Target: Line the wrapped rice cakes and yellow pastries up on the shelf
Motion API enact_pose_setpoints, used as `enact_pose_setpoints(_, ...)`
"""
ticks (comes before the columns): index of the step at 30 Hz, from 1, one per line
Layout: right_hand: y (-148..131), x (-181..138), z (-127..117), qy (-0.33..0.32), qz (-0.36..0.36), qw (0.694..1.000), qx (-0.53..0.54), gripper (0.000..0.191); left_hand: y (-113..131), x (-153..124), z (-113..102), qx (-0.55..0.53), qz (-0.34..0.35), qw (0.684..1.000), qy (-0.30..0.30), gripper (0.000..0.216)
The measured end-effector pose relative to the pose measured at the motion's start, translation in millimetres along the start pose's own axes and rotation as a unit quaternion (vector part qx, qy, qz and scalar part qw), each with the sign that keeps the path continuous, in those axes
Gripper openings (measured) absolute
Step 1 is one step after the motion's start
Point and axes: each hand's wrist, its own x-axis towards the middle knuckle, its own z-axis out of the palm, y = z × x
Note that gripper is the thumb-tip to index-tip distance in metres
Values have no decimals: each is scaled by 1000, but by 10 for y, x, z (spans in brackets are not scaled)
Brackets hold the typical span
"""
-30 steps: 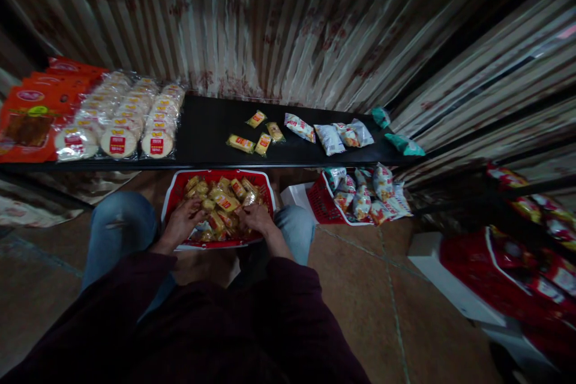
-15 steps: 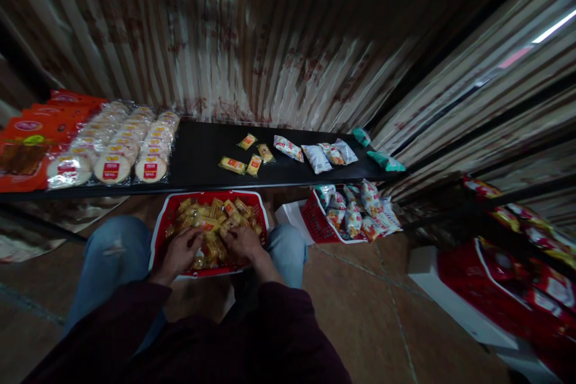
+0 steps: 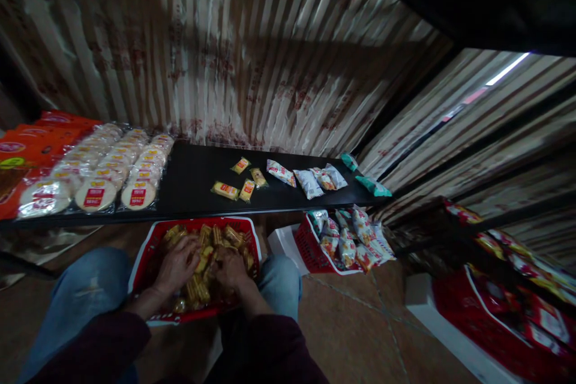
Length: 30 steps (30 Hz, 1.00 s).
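Between my knees sits a red basket point(image 3: 146, 249) full of small yellow snack packets point(image 3: 211, 237). My left hand point(image 3: 176, 265) lies on the packets at the basket's left side, fingers curled into the pile. My right hand point(image 3: 231, 269) rests on the packets at the middle right, fingers bent down among them. What each hand grips is hidden in the pile. Above the basket runs a black shelf point(image 3: 189, 183) with a few loose yellow packets point(image 3: 225, 190) lying on it.
Round wrapped biscuit stacks point(image 3: 112, 171) and orange packs point(image 3: 18, 150) fill the shelf's left end. White snack bags point(image 3: 310, 180) and teal packets point(image 3: 371, 186) lie at its right. A second red basket point(image 3: 315, 246) of bags stands on the floor, with red-packed shelves point(image 3: 517, 288) further right. Corrugated wall behind.
The view has tilted upward, so basket and hands sit lower in the picture. Both hands have stayed in the basket, shifting slightly among the yellow packets.
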Motion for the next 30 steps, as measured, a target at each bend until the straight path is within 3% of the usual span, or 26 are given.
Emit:
enact_pose_setpoints(6, -58, -72, -102, -15, -27, 999, 28, 52, -9, 181, -19, -18, 34, 997, -64, 29)
enact_pose_setpoints(11, -107, -47, -319, 134, -2, 990, 37, 35, 27, 324, -80, -34, 62, 992, -109, 26)
enact_pose_setpoints(18, -213, 334, -887, 311, -97, 945, 25, 35, -43, 365, -53, -94, 18, 989, -117, 26)
enact_pose_setpoints(20, -249, 560, -1038, 314, -77, 946, -15, 44, -52, 373, -58, -110, -1, 987, -118, 25)
enact_pose_setpoints(23, -358, 878, -1134, 265, -44, 962, -55, 50, -59, 389, -70, -124, -15, 984, -127, 25)
enact_pose_setpoints(26, -517, 1006, -1038, 208, -64, 973, -74, 48, -87, 402, -76, -122, -22, 983, -138, 25)
enact_pose_setpoints(30, -621, 856, -805, 221, -105, 967, -69, 43, -136, 433, -110, -105, -38, 986, -121, 24)
